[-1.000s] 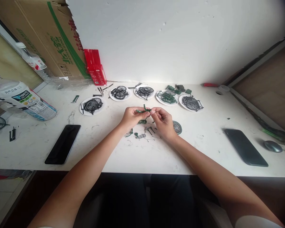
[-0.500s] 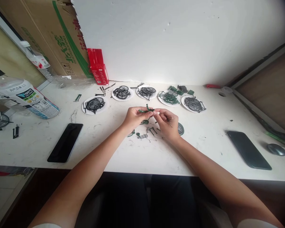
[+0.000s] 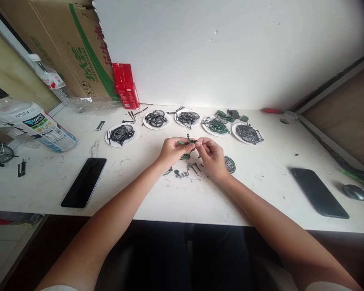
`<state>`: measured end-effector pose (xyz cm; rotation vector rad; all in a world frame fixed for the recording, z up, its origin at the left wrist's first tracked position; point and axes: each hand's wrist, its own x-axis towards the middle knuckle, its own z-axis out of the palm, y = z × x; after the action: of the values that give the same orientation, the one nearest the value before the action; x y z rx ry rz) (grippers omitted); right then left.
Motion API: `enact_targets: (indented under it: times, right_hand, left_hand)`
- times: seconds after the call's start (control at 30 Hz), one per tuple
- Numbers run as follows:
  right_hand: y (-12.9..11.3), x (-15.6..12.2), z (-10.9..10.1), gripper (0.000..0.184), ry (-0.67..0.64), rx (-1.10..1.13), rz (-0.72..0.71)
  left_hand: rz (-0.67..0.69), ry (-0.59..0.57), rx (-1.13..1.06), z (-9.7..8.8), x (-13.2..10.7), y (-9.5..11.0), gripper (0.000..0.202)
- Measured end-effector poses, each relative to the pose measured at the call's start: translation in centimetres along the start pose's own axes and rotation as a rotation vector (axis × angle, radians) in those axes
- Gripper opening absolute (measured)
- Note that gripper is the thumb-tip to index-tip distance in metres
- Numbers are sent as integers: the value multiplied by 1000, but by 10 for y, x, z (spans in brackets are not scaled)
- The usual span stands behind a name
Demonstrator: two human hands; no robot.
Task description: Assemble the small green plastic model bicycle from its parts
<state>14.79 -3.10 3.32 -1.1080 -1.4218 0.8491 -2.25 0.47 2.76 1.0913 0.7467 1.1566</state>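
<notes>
Over the middle of the table, my left hand (image 3: 175,149) pinches a small green model bicycle frame (image 3: 189,139) between thumb and fingers. My right hand (image 3: 212,157) meets it from the other side, fingertips closed at the frame's right end. Any tiny piece between those fingertips is too small to make out. Under the hands lie loose miniature parts: a green piece (image 3: 186,156), a rack-like grid (image 3: 183,175), small dark bars (image 3: 196,167) and a curved green piece (image 3: 168,171). A spoked wheel (image 3: 229,165) shows beside my right wrist, partly hidden.
Paper plates with model bicycle parts stand in a row behind, including a black set (image 3: 121,135) and a green set (image 3: 216,125). A phone (image 3: 84,182) lies left; a dark flat slab (image 3: 320,193) and a mouse (image 3: 355,192) lie right. Bottles (image 3: 39,123) and a red box (image 3: 126,87) stand left.
The right hand has turned slightly, and a thin rod that showed across its fingers is no longer visible. The frame stays almost in place; the whole view has shifted a little.
</notes>
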Motion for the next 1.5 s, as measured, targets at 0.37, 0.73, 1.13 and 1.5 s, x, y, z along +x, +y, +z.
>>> enact_targets:
  times: [0.37, 0.73, 1.13, 1.5]
  right_hand:
    - [-2, -1, 0, 44, 60, -17, -17]
    - [5, 0, -1, 41, 6, -5, -37]
    - [1, 2, -1, 41, 7, -155, -96]
    - [0, 0, -2, 43, 31, -160, -103]
  left_hand:
    - [14, -10, 44, -2, 1, 0, 50]
    - [-17, -30, 49, -1, -1, 9, 49]
    - [14, -25, 46, -6, 1, 8, 53]
    - [29, -27, 117, -5, -1, 10, 50]
